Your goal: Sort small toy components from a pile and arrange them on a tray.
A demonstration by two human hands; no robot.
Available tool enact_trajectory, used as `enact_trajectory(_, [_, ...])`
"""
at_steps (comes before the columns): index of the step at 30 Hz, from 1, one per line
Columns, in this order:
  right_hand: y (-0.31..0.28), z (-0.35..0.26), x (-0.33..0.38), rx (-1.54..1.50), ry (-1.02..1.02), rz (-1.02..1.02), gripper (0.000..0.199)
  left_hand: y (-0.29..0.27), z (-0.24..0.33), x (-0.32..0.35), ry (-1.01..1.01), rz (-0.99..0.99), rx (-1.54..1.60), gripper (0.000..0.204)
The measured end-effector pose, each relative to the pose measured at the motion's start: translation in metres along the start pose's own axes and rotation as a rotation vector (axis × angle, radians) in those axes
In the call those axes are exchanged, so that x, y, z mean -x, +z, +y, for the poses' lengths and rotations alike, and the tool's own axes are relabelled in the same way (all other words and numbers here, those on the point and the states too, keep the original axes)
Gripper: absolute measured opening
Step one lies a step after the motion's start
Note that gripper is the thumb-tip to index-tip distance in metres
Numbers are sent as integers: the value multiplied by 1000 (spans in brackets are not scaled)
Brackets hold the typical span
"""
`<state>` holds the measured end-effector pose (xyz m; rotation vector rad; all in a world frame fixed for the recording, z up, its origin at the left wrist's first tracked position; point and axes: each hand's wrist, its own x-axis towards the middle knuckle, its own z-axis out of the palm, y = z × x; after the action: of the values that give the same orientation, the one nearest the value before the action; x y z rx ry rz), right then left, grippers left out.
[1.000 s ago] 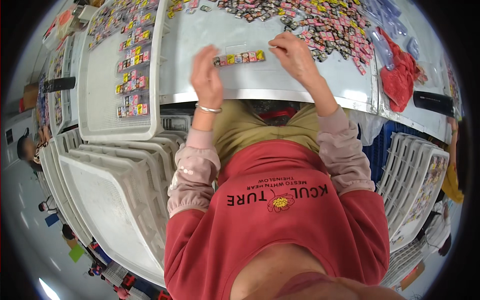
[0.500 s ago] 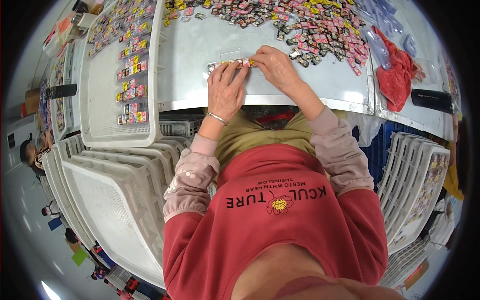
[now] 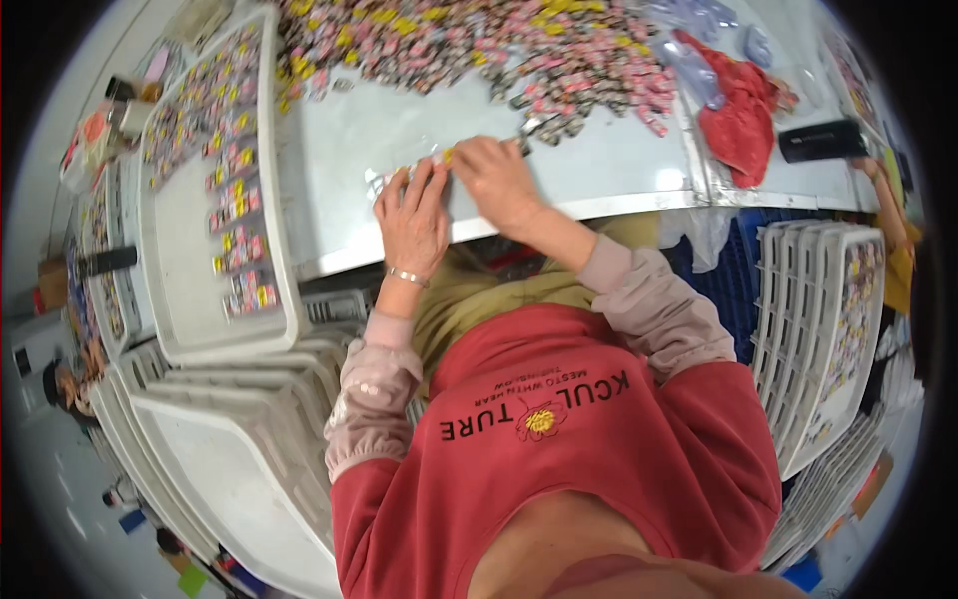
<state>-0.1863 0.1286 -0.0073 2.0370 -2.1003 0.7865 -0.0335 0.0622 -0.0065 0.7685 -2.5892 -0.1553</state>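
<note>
One white tray (image 3: 180, 290) far left, clear packs (image 3: 239, 248) of coloured blocks lined up along its right side; same packs as a second ago, just framed lower since the whole view tilts. More empty-looking trays (image 3: 225, 449) stacked below.

Next, left hand (image 3: 414, 225): fingers bent, tips down on a short row of blocks (image 3: 448, 155) on the tabletop (image 3: 334, 230). Clear plastic (image 3: 375, 182) pokes out past those fingers; most of the row is covered. Right hand (image 3: 499, 185): fingers curled in at the row's right part, next to the left fingertips. Can't tell whether either one grips or only presses.

Main change: a second ago both hands are off the row, one each side; now both are on it and closer together. Reads as work on the row itself, not picking from the heap.

Right of that, heap of loose blocks (image 3: 589, 80) behind, dark strays (image 3: 555, 130) near the right hand. Then red cloth (image 3: 736, 125), black cylinder (image 3: 823, 141).
</note>
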Motion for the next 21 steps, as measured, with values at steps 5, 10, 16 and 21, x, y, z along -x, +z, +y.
enact_trajectory(5, [-7,24,-5,-341,82,62,31,-4,-2,0,12,4,-1,51])
enact_trajectory(10, [-43,131,-35,-542,389,286,16,-4,6,-14,67,-62,3,48])
enact_trajectory(16, [-27,175,-82,-285,433,233,19,6,8,-16,67,-196,-13,52])
enact_trajectory(21, [7,171,-104,-33,196,112,24,6,13,-20,65,-194,-5,51])
